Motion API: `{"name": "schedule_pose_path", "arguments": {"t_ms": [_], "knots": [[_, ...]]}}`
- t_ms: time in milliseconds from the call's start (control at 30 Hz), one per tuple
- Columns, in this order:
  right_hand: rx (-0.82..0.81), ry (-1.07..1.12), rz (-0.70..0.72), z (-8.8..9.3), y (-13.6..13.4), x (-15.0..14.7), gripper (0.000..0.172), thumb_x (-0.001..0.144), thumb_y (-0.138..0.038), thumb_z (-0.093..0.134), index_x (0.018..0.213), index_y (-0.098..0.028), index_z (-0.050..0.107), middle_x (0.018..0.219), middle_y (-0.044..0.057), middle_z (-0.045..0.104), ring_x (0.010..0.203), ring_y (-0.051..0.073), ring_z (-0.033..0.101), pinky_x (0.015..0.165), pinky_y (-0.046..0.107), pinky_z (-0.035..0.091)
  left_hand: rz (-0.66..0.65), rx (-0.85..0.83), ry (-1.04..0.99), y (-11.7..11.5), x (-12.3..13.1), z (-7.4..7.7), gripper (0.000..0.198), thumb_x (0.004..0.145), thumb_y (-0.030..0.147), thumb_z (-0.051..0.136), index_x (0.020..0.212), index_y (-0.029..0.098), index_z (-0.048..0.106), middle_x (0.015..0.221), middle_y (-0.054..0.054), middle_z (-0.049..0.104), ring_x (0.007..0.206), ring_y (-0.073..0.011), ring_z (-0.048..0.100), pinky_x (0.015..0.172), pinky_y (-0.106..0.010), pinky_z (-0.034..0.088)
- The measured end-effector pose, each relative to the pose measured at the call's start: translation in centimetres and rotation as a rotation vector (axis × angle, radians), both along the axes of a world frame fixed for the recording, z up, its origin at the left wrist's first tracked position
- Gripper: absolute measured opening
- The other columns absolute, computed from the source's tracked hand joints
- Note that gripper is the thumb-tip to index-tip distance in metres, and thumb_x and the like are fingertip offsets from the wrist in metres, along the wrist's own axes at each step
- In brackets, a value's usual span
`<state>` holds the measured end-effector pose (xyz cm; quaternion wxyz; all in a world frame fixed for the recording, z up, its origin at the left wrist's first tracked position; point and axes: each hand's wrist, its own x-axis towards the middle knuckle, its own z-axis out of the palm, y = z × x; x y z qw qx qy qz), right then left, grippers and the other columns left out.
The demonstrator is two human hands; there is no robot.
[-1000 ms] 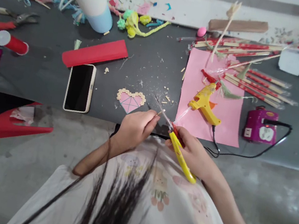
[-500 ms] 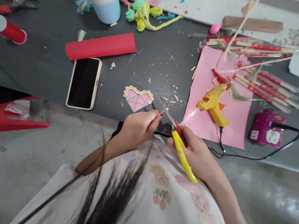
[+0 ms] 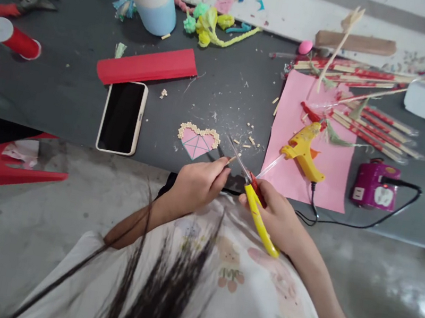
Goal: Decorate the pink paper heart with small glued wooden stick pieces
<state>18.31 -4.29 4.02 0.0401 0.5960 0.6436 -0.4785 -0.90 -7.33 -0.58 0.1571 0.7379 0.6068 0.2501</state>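
My left hand (image 3: pixel 199 179) is closed in a pinch on a thin wooden stick (image 3: pixel 232 159), whose tip pokes out past the fingers toward the scissor blades. In my right hand (image 3: pixel 282 215) are scissors (image 3: pixel 261 221) with yellow and red handles, the blades pointing up and left. Whether the blades touch the stick I cannot tell. Just beyond my left hand lies a pink paper heart (image 3: pixel 197 145) with dark lines across it and small pale wooden pieces along its upper edge. Several short cut stick pieces (image 3: pixel 247 144) are scattered right of the heart.
A yellow glue gun (image 3: pixel 305 149) rests on pink paper (image 3: pixel 287 93), its cord running to a purple box (image 3: pixel 366 178). Wrapped chopsticks (image 3: pixel 374 128) lie behind. On the left are a phone (image 3: pixel 122 118), a folded red sheet (image 3: pixel 148 66), a thread spool (image 3: pixel 23 43) and pliers (image 3: pixel 23 3).
The whole view has shifted slightly. Both hands keep nearly the same pose, still holding the stick and the scissors.
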Motion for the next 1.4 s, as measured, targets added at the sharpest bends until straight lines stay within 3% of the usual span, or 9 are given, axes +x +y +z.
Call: {"name": "schedule_pose_path", "arguments": {"t_ms": [233, 433, 567, 867, 1133, 1400], "knots": [[0.005, -0.019, 0.001, 0.1, -0.2, 0.2, 0.036, 0.081, -0.057, 0.054, 0.085, -0.022, 0.049, 0.074, -0.001, 0.057, 0.069, 0.018, 0.052, 0.066, 0.032, 0.041, 0.002, -0.009, 0.014, 0.0, 0.1, 0.1, 0.036, 0.101, 0.034, 0.036, 0.118, 0.017, 0.063, 0.089, -0.004, 0.076, 0.072, -0.0159, 0.071, 0.060, -0.026, 0.044], [0.056, -0.019, 0.031, 0.6, -0.5, -0.1, 0.037, 0.081, -0.059, 0.056, 0.086, -0.022, 0.049, 0.077, 0.001, 0.060, 0.069, 0.019, 0.056, 0.064, 0.031, 0.041, 0.034, -0.075, 0.009, 0.7, -0.2, 1.1, 0.028, 0.100, 0.030, 0.042, 0.090, 0.020, 0.066, 0.071, 0.000, 0.071, 0.064, -0.0124, 0.065, 0.057, -0.026, 0.036], [0.156, -0.029, 0.073, 1.0, -0.6, -0.2, 0.040, 0.082, -0.058, 0.057, 0.095, -0.021, 0.053, 0.082, 0.004, 0.063, 0.072, 0.021, 0.060, 0.065, 0.032, 0.042, 0.029, 0.029, 0.001, 0.9, -0.4, 1.1, 0.028, 0.098, 0.027, 0.047, 0.078, 0.019, 0.065, 0.063, 0.001, 0.066, 0.057, -0.0120, 0.059, 0.054, -0.028, 0.031], [0.329, 0.033, 0.108, 1.1, -1.2, -0.1, 0.051, 0.080, -0.054, 0.063, 0.112, -0.015, 0.053, 0.090, 0.009, 0.064, 0.084, 0.027, 0.064, 0.074, 0.038, 0.048, -0.045, 0.235, -0.038, 1.0, -1.0, 1.3, 0.035, 0.096, 0.022, 0.046, 0.063, 0.020, 0.056, 0.057, 0.000, 0.061, 0.054, -0.0117, 0.053, 0.053, -0.028, 0.034], [0.403, 0.107, 0.205, 1.3, -1.1, 0.4, 0.056, 0.084, -0.048, 0.061, 0.126, -0.015, 0.045, 0.116, 0.016, 0.061, 0.110, 0.031, 0.061, 0.090, 0.042, 0.049, -0.053, 0.275, -0.061, 1.2, -1.3, 1.4, 0.033, 0.094, 0.021, 0.047, 0.062, 0.018, 0.057, 0.058, -0.001, 0.064, 0.053, -0.0121, 0.056, 0.053, -0.027, 0.037], [0.371, 0.110, 0.221, 1.5, -0.9, 0.7, 0.048, 0.084, -0.047, 0.061, 0.118, -0.018, 0.045, 0.113, 0.015, 0.061, 0.107, 0.031, 0.061, 0.085, 0.042, 0.050, -0.110, 0.272, -0.068, 1.6, -1.5, 1.8, 0.032, 0.094, 0.018, 0.047, 0.064, 0.019, 0.059, 0.060, -0.002, 0.066, 0.054, -0.0135, 0.057, 0.055, -0.028, 0.040]]}}
